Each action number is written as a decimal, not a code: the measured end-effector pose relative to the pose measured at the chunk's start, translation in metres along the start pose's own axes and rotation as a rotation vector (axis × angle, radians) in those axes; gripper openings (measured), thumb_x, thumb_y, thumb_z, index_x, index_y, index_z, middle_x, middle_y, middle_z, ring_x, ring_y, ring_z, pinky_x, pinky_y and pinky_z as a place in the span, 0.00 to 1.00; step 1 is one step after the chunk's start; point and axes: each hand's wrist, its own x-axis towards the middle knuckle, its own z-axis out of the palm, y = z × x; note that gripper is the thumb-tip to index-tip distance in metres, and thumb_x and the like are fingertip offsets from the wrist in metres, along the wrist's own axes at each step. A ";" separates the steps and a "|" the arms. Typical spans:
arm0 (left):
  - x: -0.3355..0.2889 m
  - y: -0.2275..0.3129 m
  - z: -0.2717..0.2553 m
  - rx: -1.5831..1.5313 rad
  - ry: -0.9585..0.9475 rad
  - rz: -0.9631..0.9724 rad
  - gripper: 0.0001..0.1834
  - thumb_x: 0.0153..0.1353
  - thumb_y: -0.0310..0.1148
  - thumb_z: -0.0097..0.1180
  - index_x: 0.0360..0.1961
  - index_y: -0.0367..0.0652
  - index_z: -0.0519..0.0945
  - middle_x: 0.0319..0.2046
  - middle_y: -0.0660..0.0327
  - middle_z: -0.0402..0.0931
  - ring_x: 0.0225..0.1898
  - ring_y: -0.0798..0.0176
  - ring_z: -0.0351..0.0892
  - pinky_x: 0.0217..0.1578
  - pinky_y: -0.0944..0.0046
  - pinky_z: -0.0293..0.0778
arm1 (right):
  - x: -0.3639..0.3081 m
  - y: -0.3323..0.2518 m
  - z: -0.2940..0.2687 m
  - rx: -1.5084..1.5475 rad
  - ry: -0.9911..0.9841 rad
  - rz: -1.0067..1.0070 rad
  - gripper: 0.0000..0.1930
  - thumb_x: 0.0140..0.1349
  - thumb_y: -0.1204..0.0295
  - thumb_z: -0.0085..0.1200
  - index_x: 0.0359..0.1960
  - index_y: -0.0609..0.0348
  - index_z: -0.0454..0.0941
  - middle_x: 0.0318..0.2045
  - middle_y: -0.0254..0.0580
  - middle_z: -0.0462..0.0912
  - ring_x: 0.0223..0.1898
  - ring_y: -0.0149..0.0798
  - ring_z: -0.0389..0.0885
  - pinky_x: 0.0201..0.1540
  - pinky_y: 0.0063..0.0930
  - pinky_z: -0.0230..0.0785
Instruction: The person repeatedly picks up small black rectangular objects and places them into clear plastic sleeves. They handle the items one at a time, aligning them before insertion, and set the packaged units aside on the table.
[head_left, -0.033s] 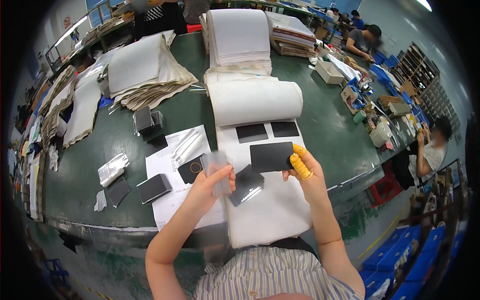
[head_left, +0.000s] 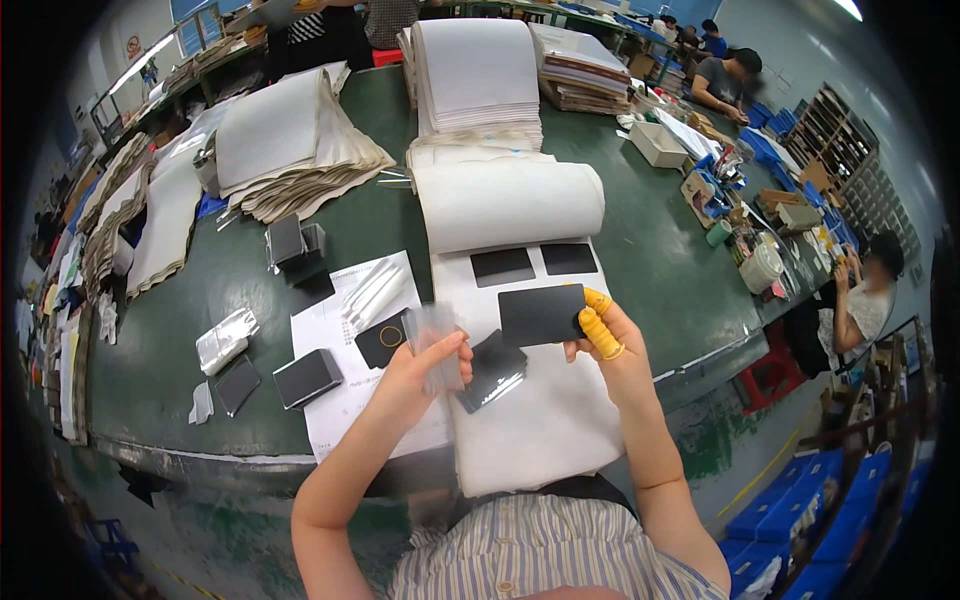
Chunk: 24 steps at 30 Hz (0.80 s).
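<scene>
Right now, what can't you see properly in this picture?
- Head view: the clear film in the left hand is blurred; its edges cannot be traced.
- The right hand covers one edge of the black card; the yellow finger cot hides that fingertip.
- The print on the paper sheet is too small to read.
- The picture's lower edge cuts off the person's striped shirt.

Both bare forearms rise from the lower edge, elbows bent. The left hand [head_left: 415, 370] is raised, its fingers [head_left: 452, 350] curled in a pinch. The right hand [head_left: 605, 335] is lifted higher, its fingers [head_left: 598, 322] pinching, yellow-capped.
</scene>
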 end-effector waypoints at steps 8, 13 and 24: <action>0.000 -0.002 -0.001 0.037 -0.030 -0.057 0.17 0.62 0.36 0.60 0.47 0.36 0.74 0.34 0.62 0.76 0.35 0.67 0.78 0.38 0.64 0.77 | -0.002 0.005 -0.003 -0.172 0.076 -0.130 0.17 0.70 0.71 0.48 0.58 0.66 0.70 0.31 0.37 0.79 0.28 0.28 0.76 0.34 0.21 0.72; -0.008 0.003 0.010 0.091 -0.032 -0.066 0.17 0.60 0.35 0.63 0.46 0.37 0.76 0.36 0.60 0.79 0.38 0.67 0.79 0.40 0.65 0.76 | -0.014 -0.002 0.008 -0.402 0.212 -0.240 0.16 0.69 0.72 0.50 0.56 0.65 0.72 0.31 0.35 0.80 0.26 0.25 0.77 0.33 0.19 0.71; -0.009 -0.004 0.002 0.275 -0.029 0.047 0.19 0.48 0.27 0.72 0.39 0.39 0.76 0.32 0.59 0.83 0.36 0.69 0.80 0.43 0.66 0.73 | -0.016 -0.002 0.020 -0.419 0.103 -0.325 0.16 0.68 0.74 0.51 0.56 0.65 0.73 0.35 0.37 0.82 0.26 0.26 0.78 0.33 0.19 0.72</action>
